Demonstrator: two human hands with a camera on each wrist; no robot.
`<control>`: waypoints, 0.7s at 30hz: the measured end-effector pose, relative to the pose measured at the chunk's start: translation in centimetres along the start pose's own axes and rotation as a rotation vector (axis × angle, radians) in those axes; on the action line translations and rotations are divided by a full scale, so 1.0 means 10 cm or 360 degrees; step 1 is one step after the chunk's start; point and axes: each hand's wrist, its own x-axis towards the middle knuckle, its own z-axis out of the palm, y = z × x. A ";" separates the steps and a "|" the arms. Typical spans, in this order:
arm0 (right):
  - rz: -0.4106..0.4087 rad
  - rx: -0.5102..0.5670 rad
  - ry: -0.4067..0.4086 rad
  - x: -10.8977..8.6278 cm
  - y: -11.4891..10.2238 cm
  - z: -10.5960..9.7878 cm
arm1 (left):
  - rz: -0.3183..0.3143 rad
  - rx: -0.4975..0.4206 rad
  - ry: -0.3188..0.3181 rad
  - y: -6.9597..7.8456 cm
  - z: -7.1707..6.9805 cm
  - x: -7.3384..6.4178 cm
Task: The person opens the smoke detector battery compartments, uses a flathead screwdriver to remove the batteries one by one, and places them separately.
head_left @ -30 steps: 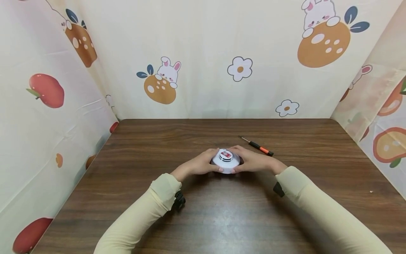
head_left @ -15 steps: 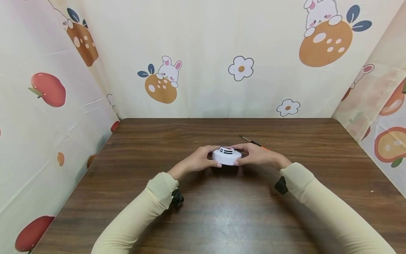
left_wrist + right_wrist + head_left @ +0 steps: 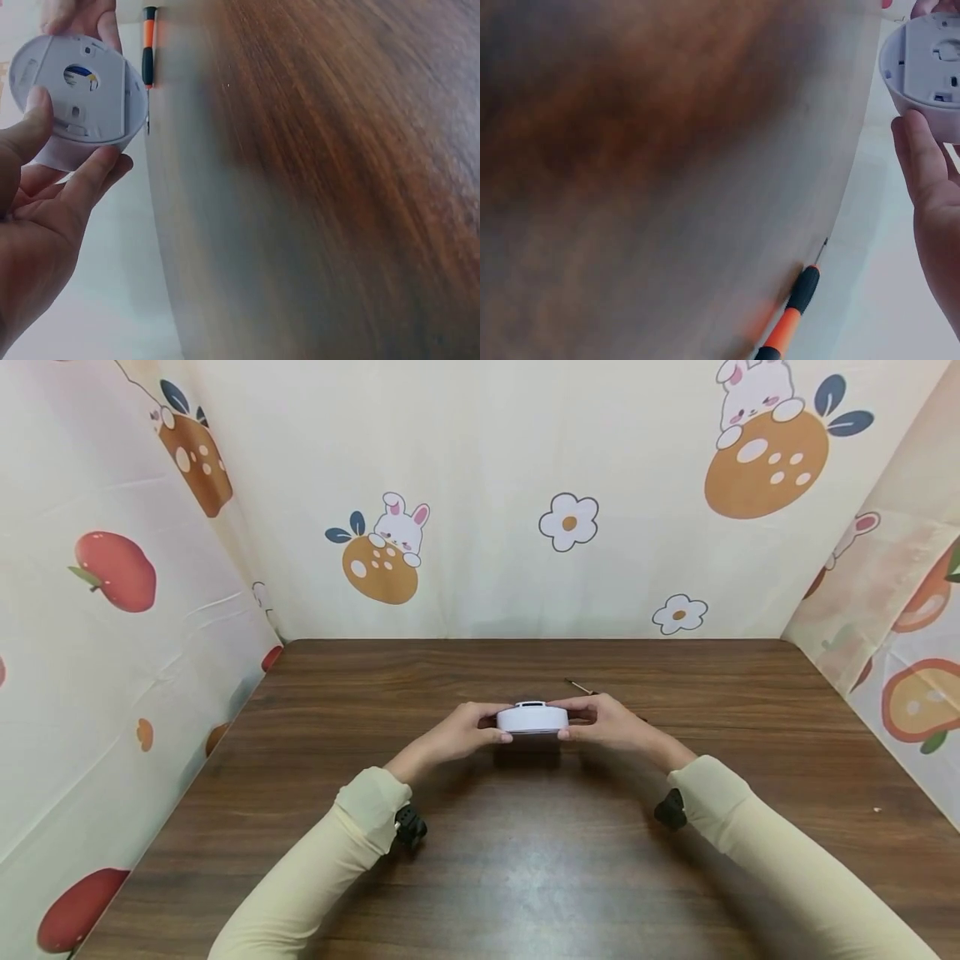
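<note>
A round white smoke detector (image 3: 532, 720) is held between both hands above the table. My left hand (image 3: 463, 732) grips its left edge, thumb in front and fingers behind. On the opposite edge my right hand (image 3: 611, 723) grips it the same way. The left wrist view shows the flat underside of the smoke detector (image 3: 90, 109), with a round hole at its centre where blue and yellow wires show. In the right wrist view, fingers (image 3: 926, 161) support the rim of the detector. Its vented top is mostly turned away in the head view.
A screwdriver (image 3: 579, 686) with a black and orange handle (image 3: 784, 330) lies on the brown wooden table (image 3: 375, 677) behind my right hand, partly hidden by it in the head view. A patterned curtain (image 3: 480, 568) stands along the back and sides.
Both hands have raised the smoke detector off the table and tilted its top away, so its side now faces me. My right hand has come to cover most of the screwdriver in the head view.
</note>
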 end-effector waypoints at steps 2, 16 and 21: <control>-0.0014 0.0034 0.0042 -0.02 0.01 0.02 | 0.0022 -0.0008 0.0029 -0.01 0.00 0.00; -0.0044 0.0192 0.0096 -0.05 -0.01 0.11 | 0.0006 -0.0210 0.0130 -0.03 0.01 -0.06; -0.0002 0.0228 0.0120 -0.03 -0.02 0.14 | -0.0056 -0.0289 0.0127 -0.02 0.03 -0.08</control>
